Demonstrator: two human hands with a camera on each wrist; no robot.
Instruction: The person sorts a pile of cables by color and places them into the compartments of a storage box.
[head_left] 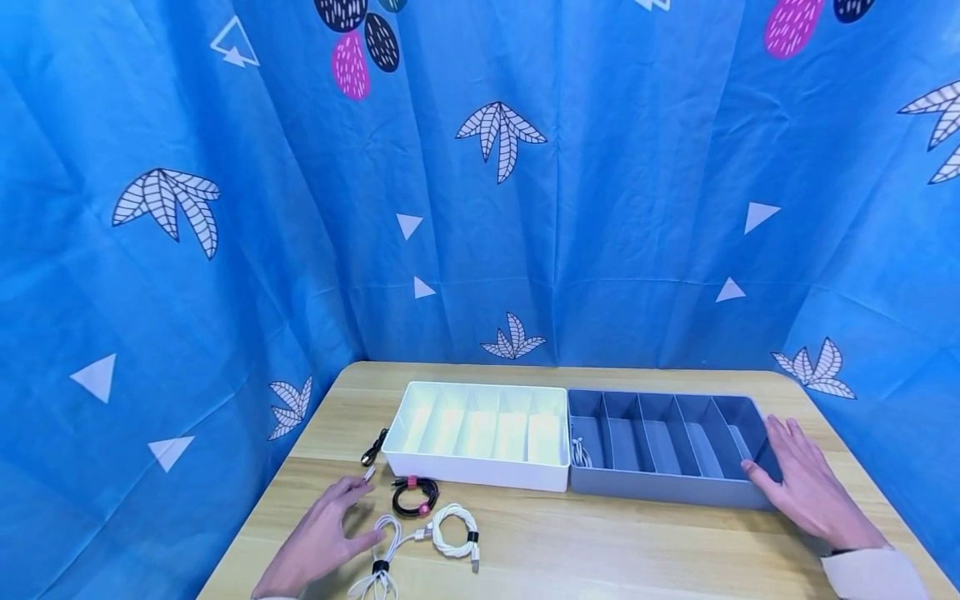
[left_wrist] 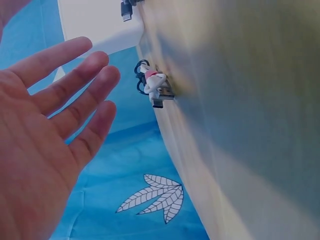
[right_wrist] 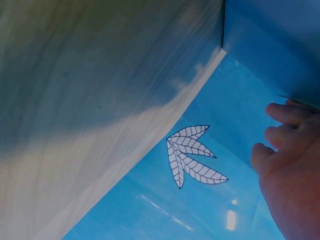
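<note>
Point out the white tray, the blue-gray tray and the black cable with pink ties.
White tray (head_left: 476,473): head view, on its front wall.
Blue-gray tray (head_left: 667,487): head view, on its front wall.
Black cable with pink ties (head_left: 412,482): head view, on its upper tie.

Grey-blue box; blue leaf-print curtain

Curtained-off workspace; whether home or studio, cannot be told. Blue curtain, leaf and triangle motifs, hung beyond far, left and right edges of one wood-grain desk, far corners rounded.
</note>
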